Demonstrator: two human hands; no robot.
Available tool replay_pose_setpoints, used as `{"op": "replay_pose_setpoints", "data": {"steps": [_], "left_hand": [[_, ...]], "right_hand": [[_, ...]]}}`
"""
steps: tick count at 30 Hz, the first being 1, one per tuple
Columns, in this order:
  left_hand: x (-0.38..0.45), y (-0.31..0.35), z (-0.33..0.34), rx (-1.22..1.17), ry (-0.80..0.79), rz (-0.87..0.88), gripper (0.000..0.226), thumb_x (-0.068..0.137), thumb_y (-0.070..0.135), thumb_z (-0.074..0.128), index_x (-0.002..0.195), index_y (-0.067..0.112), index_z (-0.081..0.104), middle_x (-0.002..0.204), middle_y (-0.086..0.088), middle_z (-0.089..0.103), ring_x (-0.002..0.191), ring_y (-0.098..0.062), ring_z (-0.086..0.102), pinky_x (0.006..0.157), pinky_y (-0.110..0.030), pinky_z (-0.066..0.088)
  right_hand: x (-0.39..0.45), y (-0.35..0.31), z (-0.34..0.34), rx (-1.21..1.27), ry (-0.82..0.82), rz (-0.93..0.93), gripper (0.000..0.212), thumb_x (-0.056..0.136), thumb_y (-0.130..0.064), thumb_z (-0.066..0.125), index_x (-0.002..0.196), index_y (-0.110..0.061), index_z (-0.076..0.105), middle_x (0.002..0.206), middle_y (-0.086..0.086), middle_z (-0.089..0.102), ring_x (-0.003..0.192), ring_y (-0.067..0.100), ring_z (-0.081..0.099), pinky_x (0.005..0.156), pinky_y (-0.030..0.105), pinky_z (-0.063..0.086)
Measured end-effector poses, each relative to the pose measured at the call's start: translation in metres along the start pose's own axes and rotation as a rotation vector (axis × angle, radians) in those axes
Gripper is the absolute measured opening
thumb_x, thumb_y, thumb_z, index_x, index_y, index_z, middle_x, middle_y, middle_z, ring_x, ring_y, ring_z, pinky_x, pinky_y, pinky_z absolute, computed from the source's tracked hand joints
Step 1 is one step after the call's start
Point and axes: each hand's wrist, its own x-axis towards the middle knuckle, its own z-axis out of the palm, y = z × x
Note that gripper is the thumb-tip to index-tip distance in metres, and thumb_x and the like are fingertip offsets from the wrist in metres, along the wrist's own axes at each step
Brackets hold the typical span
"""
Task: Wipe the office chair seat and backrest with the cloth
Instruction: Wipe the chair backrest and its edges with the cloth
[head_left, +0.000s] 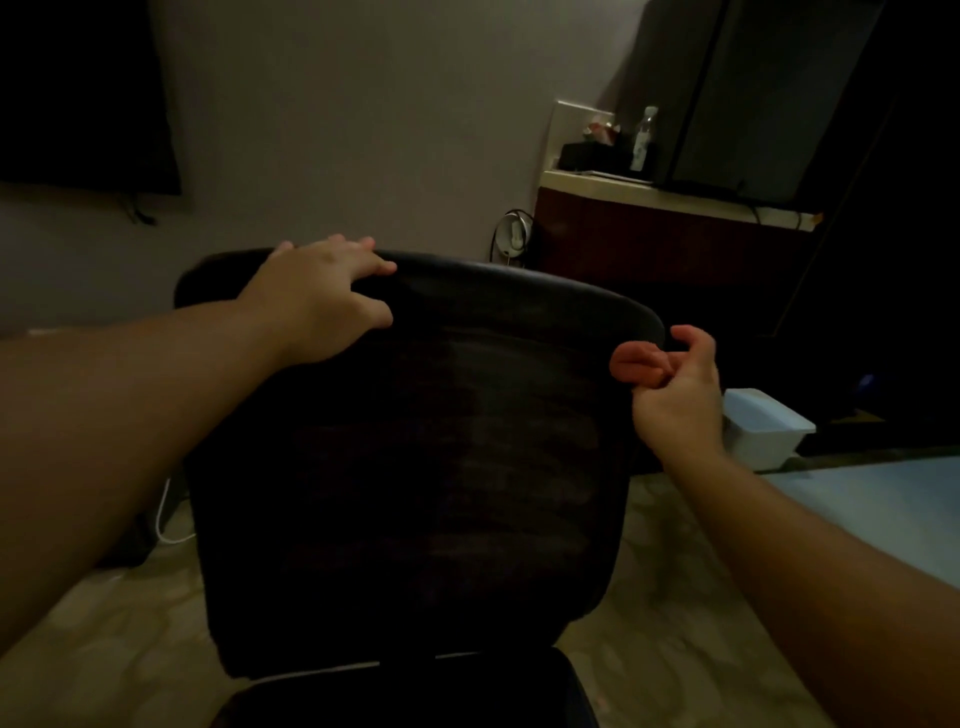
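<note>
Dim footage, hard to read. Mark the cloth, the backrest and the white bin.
cloth (631, 365), head view, bunched orange end.
backrest (415, 467), head view, middle of mesh.
white bin (769, 423), head view, lid top.

Black mesh backrest (410, 457) stands upright above the seat (405, 696); bunched orange cloth (631, 365) touches its right edge.

Dim; soft blur; edges perhaps bowed

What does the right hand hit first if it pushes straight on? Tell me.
Most likely the backrest. The right hand, gripping the cloth, points left toward the backrest's upper right edge, with the cloth leading. Whether they touch already is unclear.
</note>
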Motion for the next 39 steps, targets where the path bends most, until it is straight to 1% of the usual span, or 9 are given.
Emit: {"op": "replay_pose_setpoints", "data": {"steps": [3, 6, 9, 14, 20, 25, 30, 33, 39], "left_hand": [[0.002, -0.007, -0.004, 0.015, -0.018, 0.018, 0.074, 0.083, 0.055, 0.061, 0.155, 0.042, 0.046, 0.172, 0.010, 0.026, 0.160, -0.015, 0.018, 0.129, -0.050, 0.012], [0.008, -0.016, -0.019, -0.007, -0.056, -0.011, 0.074, 0.079, 0.053, 0.069, 0.150, 0.044, 0.050, 0.165, 0.010, 0.041, 0.150, -0.020, 0.038, 0.122, -0.041, 0.030], [0.014, -0.032, -0.031, 0.110, -0.059, -0.075, 0.086, 0.061, 0.071, 0.054, 0.145, 0.058, 0.039, 0.155, 0.007, 0.051, 0.136, -0.027, 0.051, 0.116, -0.056, 0.037], [0.001, -0.060, -0.016, 0.191, -0.059, -0.159, 0.096, 0.062, 0.082, 0.045, 0.151, 0.070, 0.009, 0.162, 0.010, 0.032, 0.143, -0.036, 0.037, 0.108, -0.067, 0.036], [0.006, -0.065, -0.015, 0.162, -0.007, -0.174, 0.092, 0.064, 0.084, 0.044, 0.149, 0.073, 0.012, 0.161, 0.012, 0.034, 0.143, -0.035, 0.035, 0.108, -0.068, 0.033], [0.006, -0.061, -0.009, 0.187, 0.018, -0.169, 0.087, 0.071, 0.083, 0.045, 0.150, 0.073, 0.011, 0.162, 0.012, 0.033, 0.144, -0.034, 0.033, 0.107, -0.067, 0.031], [0.002, -0.072, -0.009, 0.189, 0.022, -0.186, 0.088, 0.070, 0.083, 0.044, 0.149, 0.074, 0.008, 0.162, 0.011, 0.033, 0.143, -0.033, 0.034, 0.104, -0.064, 0.033], [0.001, -0.071, -0.012, 0.160, 0.015, -0.173, 0.087, 0.069, 0.081, 0.045, 0.149, 0.074, 0.012, 0.163, 0.012, 0.032, 0.145, -0.033, 0.033, 0.106, -0.064, 0.032], [0.006, -0.063, -0.014, 0.156, -0.022, -0.168, 0.081, 0.080, 0.077, 0.051, 0.150, 0.073, 0.012, 0.166, 0.015, 0.027, 0.149, -0.032, 0.027, 0.111, -0.065, 0.027]], "right_hand": [[-0.006, -0.001, -0.005, -0.129, -0.044, -0.129, 0.041, 0.087, -0.028, 0.059, 0.124, -0.034, 0.046, 0.124, 0.003, 0.048, 0.107, 0.025, 0.057, 0.085, 0.045, 0.058], [-0.001, 0.014, -0.011, -0.330, -0.123, -0.299, 0.028, 0.089, -0.041, 0.059, 0.115, -0.034, 0.050, 0.119, 0.005, 0.048, 0.106, 0.026, 0.054, 0.090, 0.050, 0.054], [0.013, 0.026, -0.011, -0.435, -0.117, -0.344, 0.028, 0.099, -0.035, 0.061, 0.125, -0.033, 0.052, 0.115, 0.008, 0.046, 0.099, 0.029, 0.053, 0.085, 0.055, 0.057], [0.012, -0.003, 0.012, -0.494, -0.024, -0.311, 0.032, 0.099, -0.030, 0.063, 0.128, -0.034, 0.052, 0.116, 0.013, 0.043, 0.103, 0.034, 0.049, 0.082, 0.046, 0.050], [0.016, -0.006, 0.011, -0.573, -0.034, -0.447, 0.034, 0.094, -0.018, 0.067, 0.125, -0.029, 0.056, 0.120, 0.014, 0.045, 0.107, 0.032, 0.047, 0.082, 0.045, 0.048], [0.014, 0.000, 0.006, -0.480, 0.023, -0.262, 0.026, 0.097, -0.023, 0.065, 0.120, -0.029, 0.055, 0.118, 0.013, 0.043, 0.107, 0.035, 0.048, 0.083, 0.045, 0.046], [-0.009, -0.066, 0.048, -0.570, 0.003, -0.453, 0.038, 0.088, -0.013, 0.066, 0.121, -0.028, 0.056, 0.124, 0.012, 0.046, 0.114, 0.032, 0.047, 0.089, 0.045, 0.050], [0.001, -0.058, 0.038, -0.561, -0.032, -0.495, 0.038, 0.090, -0.012, 0.068, 0.123, -0.026, 0.058, 0.123, 0.013, 0.048, 0.112, 0.033, 0.049, 0.090, 0.047, 0.050], [0.008, -0.006, 0.015, -0.481, 0.142, -0.237, 0.020, 0.099, -0.031, 0.060, 0.119, -0.027, 0.061, 0.118, 0.018, 0.047, 0.106, 0.042, 0.052, 0.092, 0.051, 0.050]]}}
